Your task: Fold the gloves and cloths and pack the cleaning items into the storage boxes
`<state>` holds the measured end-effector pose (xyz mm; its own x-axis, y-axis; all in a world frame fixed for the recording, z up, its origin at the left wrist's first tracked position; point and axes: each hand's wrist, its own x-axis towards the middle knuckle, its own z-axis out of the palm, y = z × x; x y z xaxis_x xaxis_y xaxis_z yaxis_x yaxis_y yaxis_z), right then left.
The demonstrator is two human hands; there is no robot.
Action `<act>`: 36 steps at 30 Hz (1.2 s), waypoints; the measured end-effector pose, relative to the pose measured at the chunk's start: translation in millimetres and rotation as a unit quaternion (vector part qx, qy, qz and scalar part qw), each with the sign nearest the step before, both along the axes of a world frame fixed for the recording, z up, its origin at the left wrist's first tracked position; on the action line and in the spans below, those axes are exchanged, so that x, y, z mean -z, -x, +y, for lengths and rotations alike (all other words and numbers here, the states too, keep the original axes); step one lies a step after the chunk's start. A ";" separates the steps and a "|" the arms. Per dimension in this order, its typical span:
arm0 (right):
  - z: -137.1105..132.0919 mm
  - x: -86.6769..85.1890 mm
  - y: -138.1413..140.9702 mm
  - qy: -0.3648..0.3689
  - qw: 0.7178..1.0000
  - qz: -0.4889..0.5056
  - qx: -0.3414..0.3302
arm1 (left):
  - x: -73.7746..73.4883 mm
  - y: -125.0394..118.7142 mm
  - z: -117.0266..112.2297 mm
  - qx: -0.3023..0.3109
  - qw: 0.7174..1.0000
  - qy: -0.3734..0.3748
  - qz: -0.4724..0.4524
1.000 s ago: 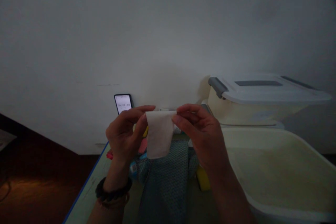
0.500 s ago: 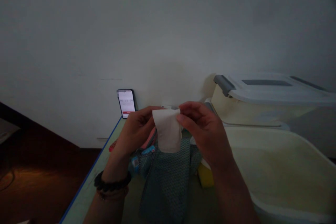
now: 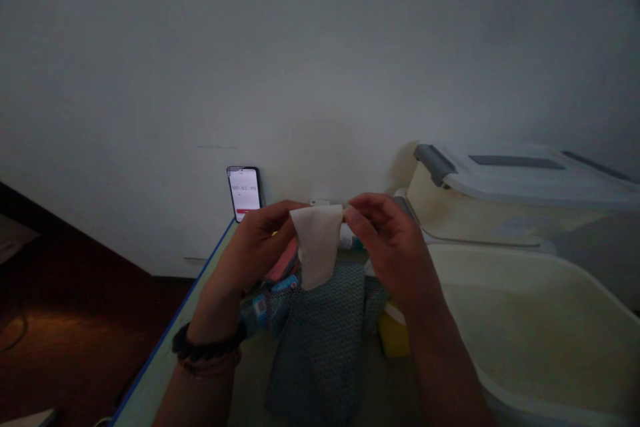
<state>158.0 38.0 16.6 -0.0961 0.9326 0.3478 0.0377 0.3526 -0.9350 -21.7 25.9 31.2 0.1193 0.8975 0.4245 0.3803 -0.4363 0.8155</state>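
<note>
A thin white sheet [image 3: 320, 240], a tissue or a small soft cloth, hangs by its top edge between my two hands. My left hand [image 3: 265, 233] is closed on its upper left corner, fingertips partly hidden behind it. At the upper right corner, my right hand [image 3: 385, 233] pinches the edge between thumb and fingers. Below the sheet lies a grey-blue textured cloth [image 3: 325, 340] on the table. Behind the hands are a bottle with a white label [image 3: 347, 237] and a pink item [image 3: 284, 261], both partly covered.
A phone [image 3: 244, 193] showing a timer leans on the wall at the table's back left corner. At right stand an open cream bin [image 3: 530, 320] and a lidded box [image 3: 500, 207]. A yellow item [image 3: 393, 332] lies beside my right wrist. The table's blue edge [image 3: 170, 320] runs along the left.
The sheet's lower part has swung left and narrowed into a slanted shape. My right hand has shifted slightly outward along the top edge. The view has moved a little.
</note>
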 end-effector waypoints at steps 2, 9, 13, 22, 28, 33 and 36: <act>-0.1 -0.5 -0.4 -0.006 0.999 -0.031 0.004 | -1.6 -0.2 -0.2 -0.008 1.000 -0.002 0.005; 0.5 -1.4 -1.9 -0.074 0.993 -0.095 0.005 | -2.5 0.1 -1.0 -0.012 1.000 -0.022 0.017; 0.0 -2.1 -1.4 -0.061 0.996 -0.063 -0.025 | -1.4 -0.1 -1.2 -0.009 1.000 -0.025 0.003; -2.0 -2.2 0.7 -0.042 0.998 -0.052 -0.005 | 0.1 -3.4 0.4 -0.064 0.994 -0.009 -0.091; -1.1 -0.8 1.2 -0.036 0.999 -0.020 0.007 | 4.3 -2.1 5.0 -0.008 0.973 0.069 -0.221; -0.8 -0.2 2.1 -0.024 1.000 -0.001 0.013 | 9.3 0.7 9.2 -0.001 0.959 0.074 -0.274; 0.2 1.2 2.4 -0.031 0.999 -0.005 0.021 | 10.2 -0.4 9.4 -0.006 0.956 0.067 -0.284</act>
<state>155.6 38.2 15.4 -0.0615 0.9122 0.4051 0.0636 0.4086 -0.9105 -21.2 35.3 21.0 -0.1081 0.9484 0.2982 -0.1370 -0.3113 0.9404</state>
